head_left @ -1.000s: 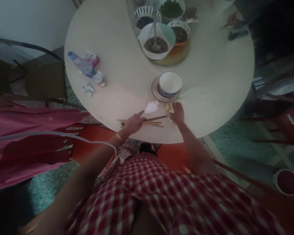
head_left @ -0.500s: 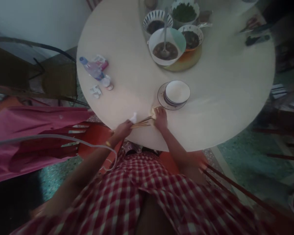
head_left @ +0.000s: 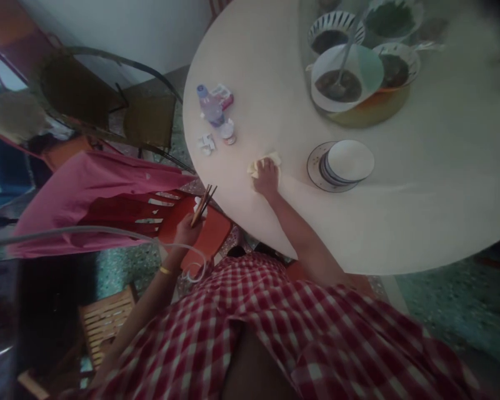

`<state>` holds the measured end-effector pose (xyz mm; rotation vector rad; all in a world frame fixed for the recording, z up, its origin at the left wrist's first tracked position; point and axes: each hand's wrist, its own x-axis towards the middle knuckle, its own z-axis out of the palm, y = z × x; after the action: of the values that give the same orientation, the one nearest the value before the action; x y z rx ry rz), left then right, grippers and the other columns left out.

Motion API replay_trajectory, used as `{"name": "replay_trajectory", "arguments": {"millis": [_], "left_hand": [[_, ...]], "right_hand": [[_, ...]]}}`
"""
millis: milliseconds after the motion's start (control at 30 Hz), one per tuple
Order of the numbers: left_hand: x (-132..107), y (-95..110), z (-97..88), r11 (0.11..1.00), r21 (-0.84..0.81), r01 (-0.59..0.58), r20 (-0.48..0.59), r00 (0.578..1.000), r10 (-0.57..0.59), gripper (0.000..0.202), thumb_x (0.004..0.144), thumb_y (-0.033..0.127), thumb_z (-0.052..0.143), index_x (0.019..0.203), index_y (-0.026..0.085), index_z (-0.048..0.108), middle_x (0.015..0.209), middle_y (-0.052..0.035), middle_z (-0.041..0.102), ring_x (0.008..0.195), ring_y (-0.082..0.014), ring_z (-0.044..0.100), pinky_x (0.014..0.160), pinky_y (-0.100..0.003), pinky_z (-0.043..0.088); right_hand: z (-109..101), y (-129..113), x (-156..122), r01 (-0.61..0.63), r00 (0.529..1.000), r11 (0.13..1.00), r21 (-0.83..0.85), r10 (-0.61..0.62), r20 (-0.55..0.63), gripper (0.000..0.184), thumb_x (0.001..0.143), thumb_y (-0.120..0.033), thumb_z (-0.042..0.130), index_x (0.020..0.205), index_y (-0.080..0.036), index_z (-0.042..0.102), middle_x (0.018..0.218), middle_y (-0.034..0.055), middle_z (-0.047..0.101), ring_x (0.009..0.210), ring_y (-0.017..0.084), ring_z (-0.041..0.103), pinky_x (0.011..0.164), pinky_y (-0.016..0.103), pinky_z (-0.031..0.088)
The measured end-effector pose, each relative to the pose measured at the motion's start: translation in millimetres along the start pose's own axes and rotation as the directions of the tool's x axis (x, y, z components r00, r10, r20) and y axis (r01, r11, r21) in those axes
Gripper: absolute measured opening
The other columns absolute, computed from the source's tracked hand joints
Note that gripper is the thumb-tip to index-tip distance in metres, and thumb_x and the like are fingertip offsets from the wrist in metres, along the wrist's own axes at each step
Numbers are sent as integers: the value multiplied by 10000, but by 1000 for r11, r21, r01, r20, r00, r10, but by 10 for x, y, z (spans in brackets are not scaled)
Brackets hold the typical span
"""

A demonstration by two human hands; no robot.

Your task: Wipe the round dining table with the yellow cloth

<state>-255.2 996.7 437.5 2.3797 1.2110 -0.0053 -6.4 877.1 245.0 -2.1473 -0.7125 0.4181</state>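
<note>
The left hand (head_left: 187,229), a thin yellow band (head_left: 164,270) at its wrist, was closed around a bundle of slender brown wooden chopsticks (head_left: 203,204), which pointed up and away from the person, beyond the edge of the round cream-white table (head_left: 254,66) and above a red chair seat (head_left: 216,233). A small crumpled white tissue (head_left: 197,204) showed beside the chopsticks; whether the fingers pinched it too could not be told. The right hand (head_left: 266,176) lay palm down, fingers spread, on a folded pale-yellow cloth (head_left: 275,160) on the tabletop, toward the table's left side. Near the cloth, farther left, lay a crumpled white wrapper (head_left: 206,144), and just beyond stood a small white tub (head_left: 228,133) and a clear plastic bottle with a blue cap (head_left: 210,108). Right of the cloth, well apart from it, a stack of white round bowls with dark rims (head_left: 351,160) sat on a dark-rimmed patterned plate (head_left: 314,166). Beyond that stack, a large white bowl (head_left: 375,66) held dark food and a metal ladle (head_left: 345,55).
</note>
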Motion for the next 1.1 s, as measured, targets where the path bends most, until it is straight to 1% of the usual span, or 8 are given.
{"name": "replay_trajectory", "arguments": {"millis": [133,233,400,600,733,933,1000,1100], "left_hand": [[7,-90,-148,999,-29,18,4,1000,-18,218,697,331,601,790,151,683,738,-22,603,686,-133,554,637,-222,448],[61,-324,-243,997,-44,64,-7,998,-64,216,684,331,606,784,151,674,723,-19,602,674,-129,544,649,-230,446],[162,-612,-290,990,-109,90,43,995,-85,241,678,341,597,801,149,670,716,-24,605,673,-134,527,654,-244,441],[326,-531,-415,987,-155,43,120,993,-24,182,666,305,587,754,165,663,728,-30,610,674,-148,542,619,-238,446],[425,-521,-636,981,-192,10,88,996,7,193,693,302,589,777,157,687,714,-14,596,632,-131,527,598,-235,433],[494,-742,-955,960,-269,83,82,995,-63,262,647,361,608,786,153,686,686,0,597,634,-129,515,606,-235,418],[522,-832,-1029,952,-294,84,83,995,-62,271,629,371,617,780,156,686,697,-5,613,639,-133,526,604,-237,420],[589,-933,-1098,934,-336,123,91,991,-98,256,608,359,634,763,163,687,662,2,613,611,-132,529,570,-232,413]], "right_hand": [[193,-245,372,166,980,986,24,-167,105,561,911,-311,587,1426,-116,481,1558,186,330,1474,341,190,1175,552,149],[342,-439,297,333,904,941,61,-337,263,546,883,-268,620,1409,-158,527,1571,132,348,1486,325,198,1191,527,135],[450,-594,-578,434,819,895,105,-440,367,649,781,-179,665,1416,-216,538,1596,88,321,1508,313,168,1201,526,131],[321,-351,-1573,283,908,949,138,-312,280,617,709,-80,560,1304,-218,644,1469,75,514,1439,273,362,1181,499,285],[269,-682,-1034,183,969,977,106,-197,151,603,769,-70,488,1338,-221,620,1456,68,525,1378,222,450,1157,430,359],[619,-1789,398,326,910,945,16,-318,265,500,832,-106,591,1331,-135,611,1509,141,446,1394,270,396,1179,444,297],[774,-1877,461,303,916,953,-10,-288,280,518,824,-107,618,1341,-125,594,1530,165,408,1423,298,346,1179,493,272],[872,-1684,92,303,922,953,-6,-291,256,587,803,-73,602,1384,-140,557,1553,160,376,1474,296,260,1193,505,236]]}}
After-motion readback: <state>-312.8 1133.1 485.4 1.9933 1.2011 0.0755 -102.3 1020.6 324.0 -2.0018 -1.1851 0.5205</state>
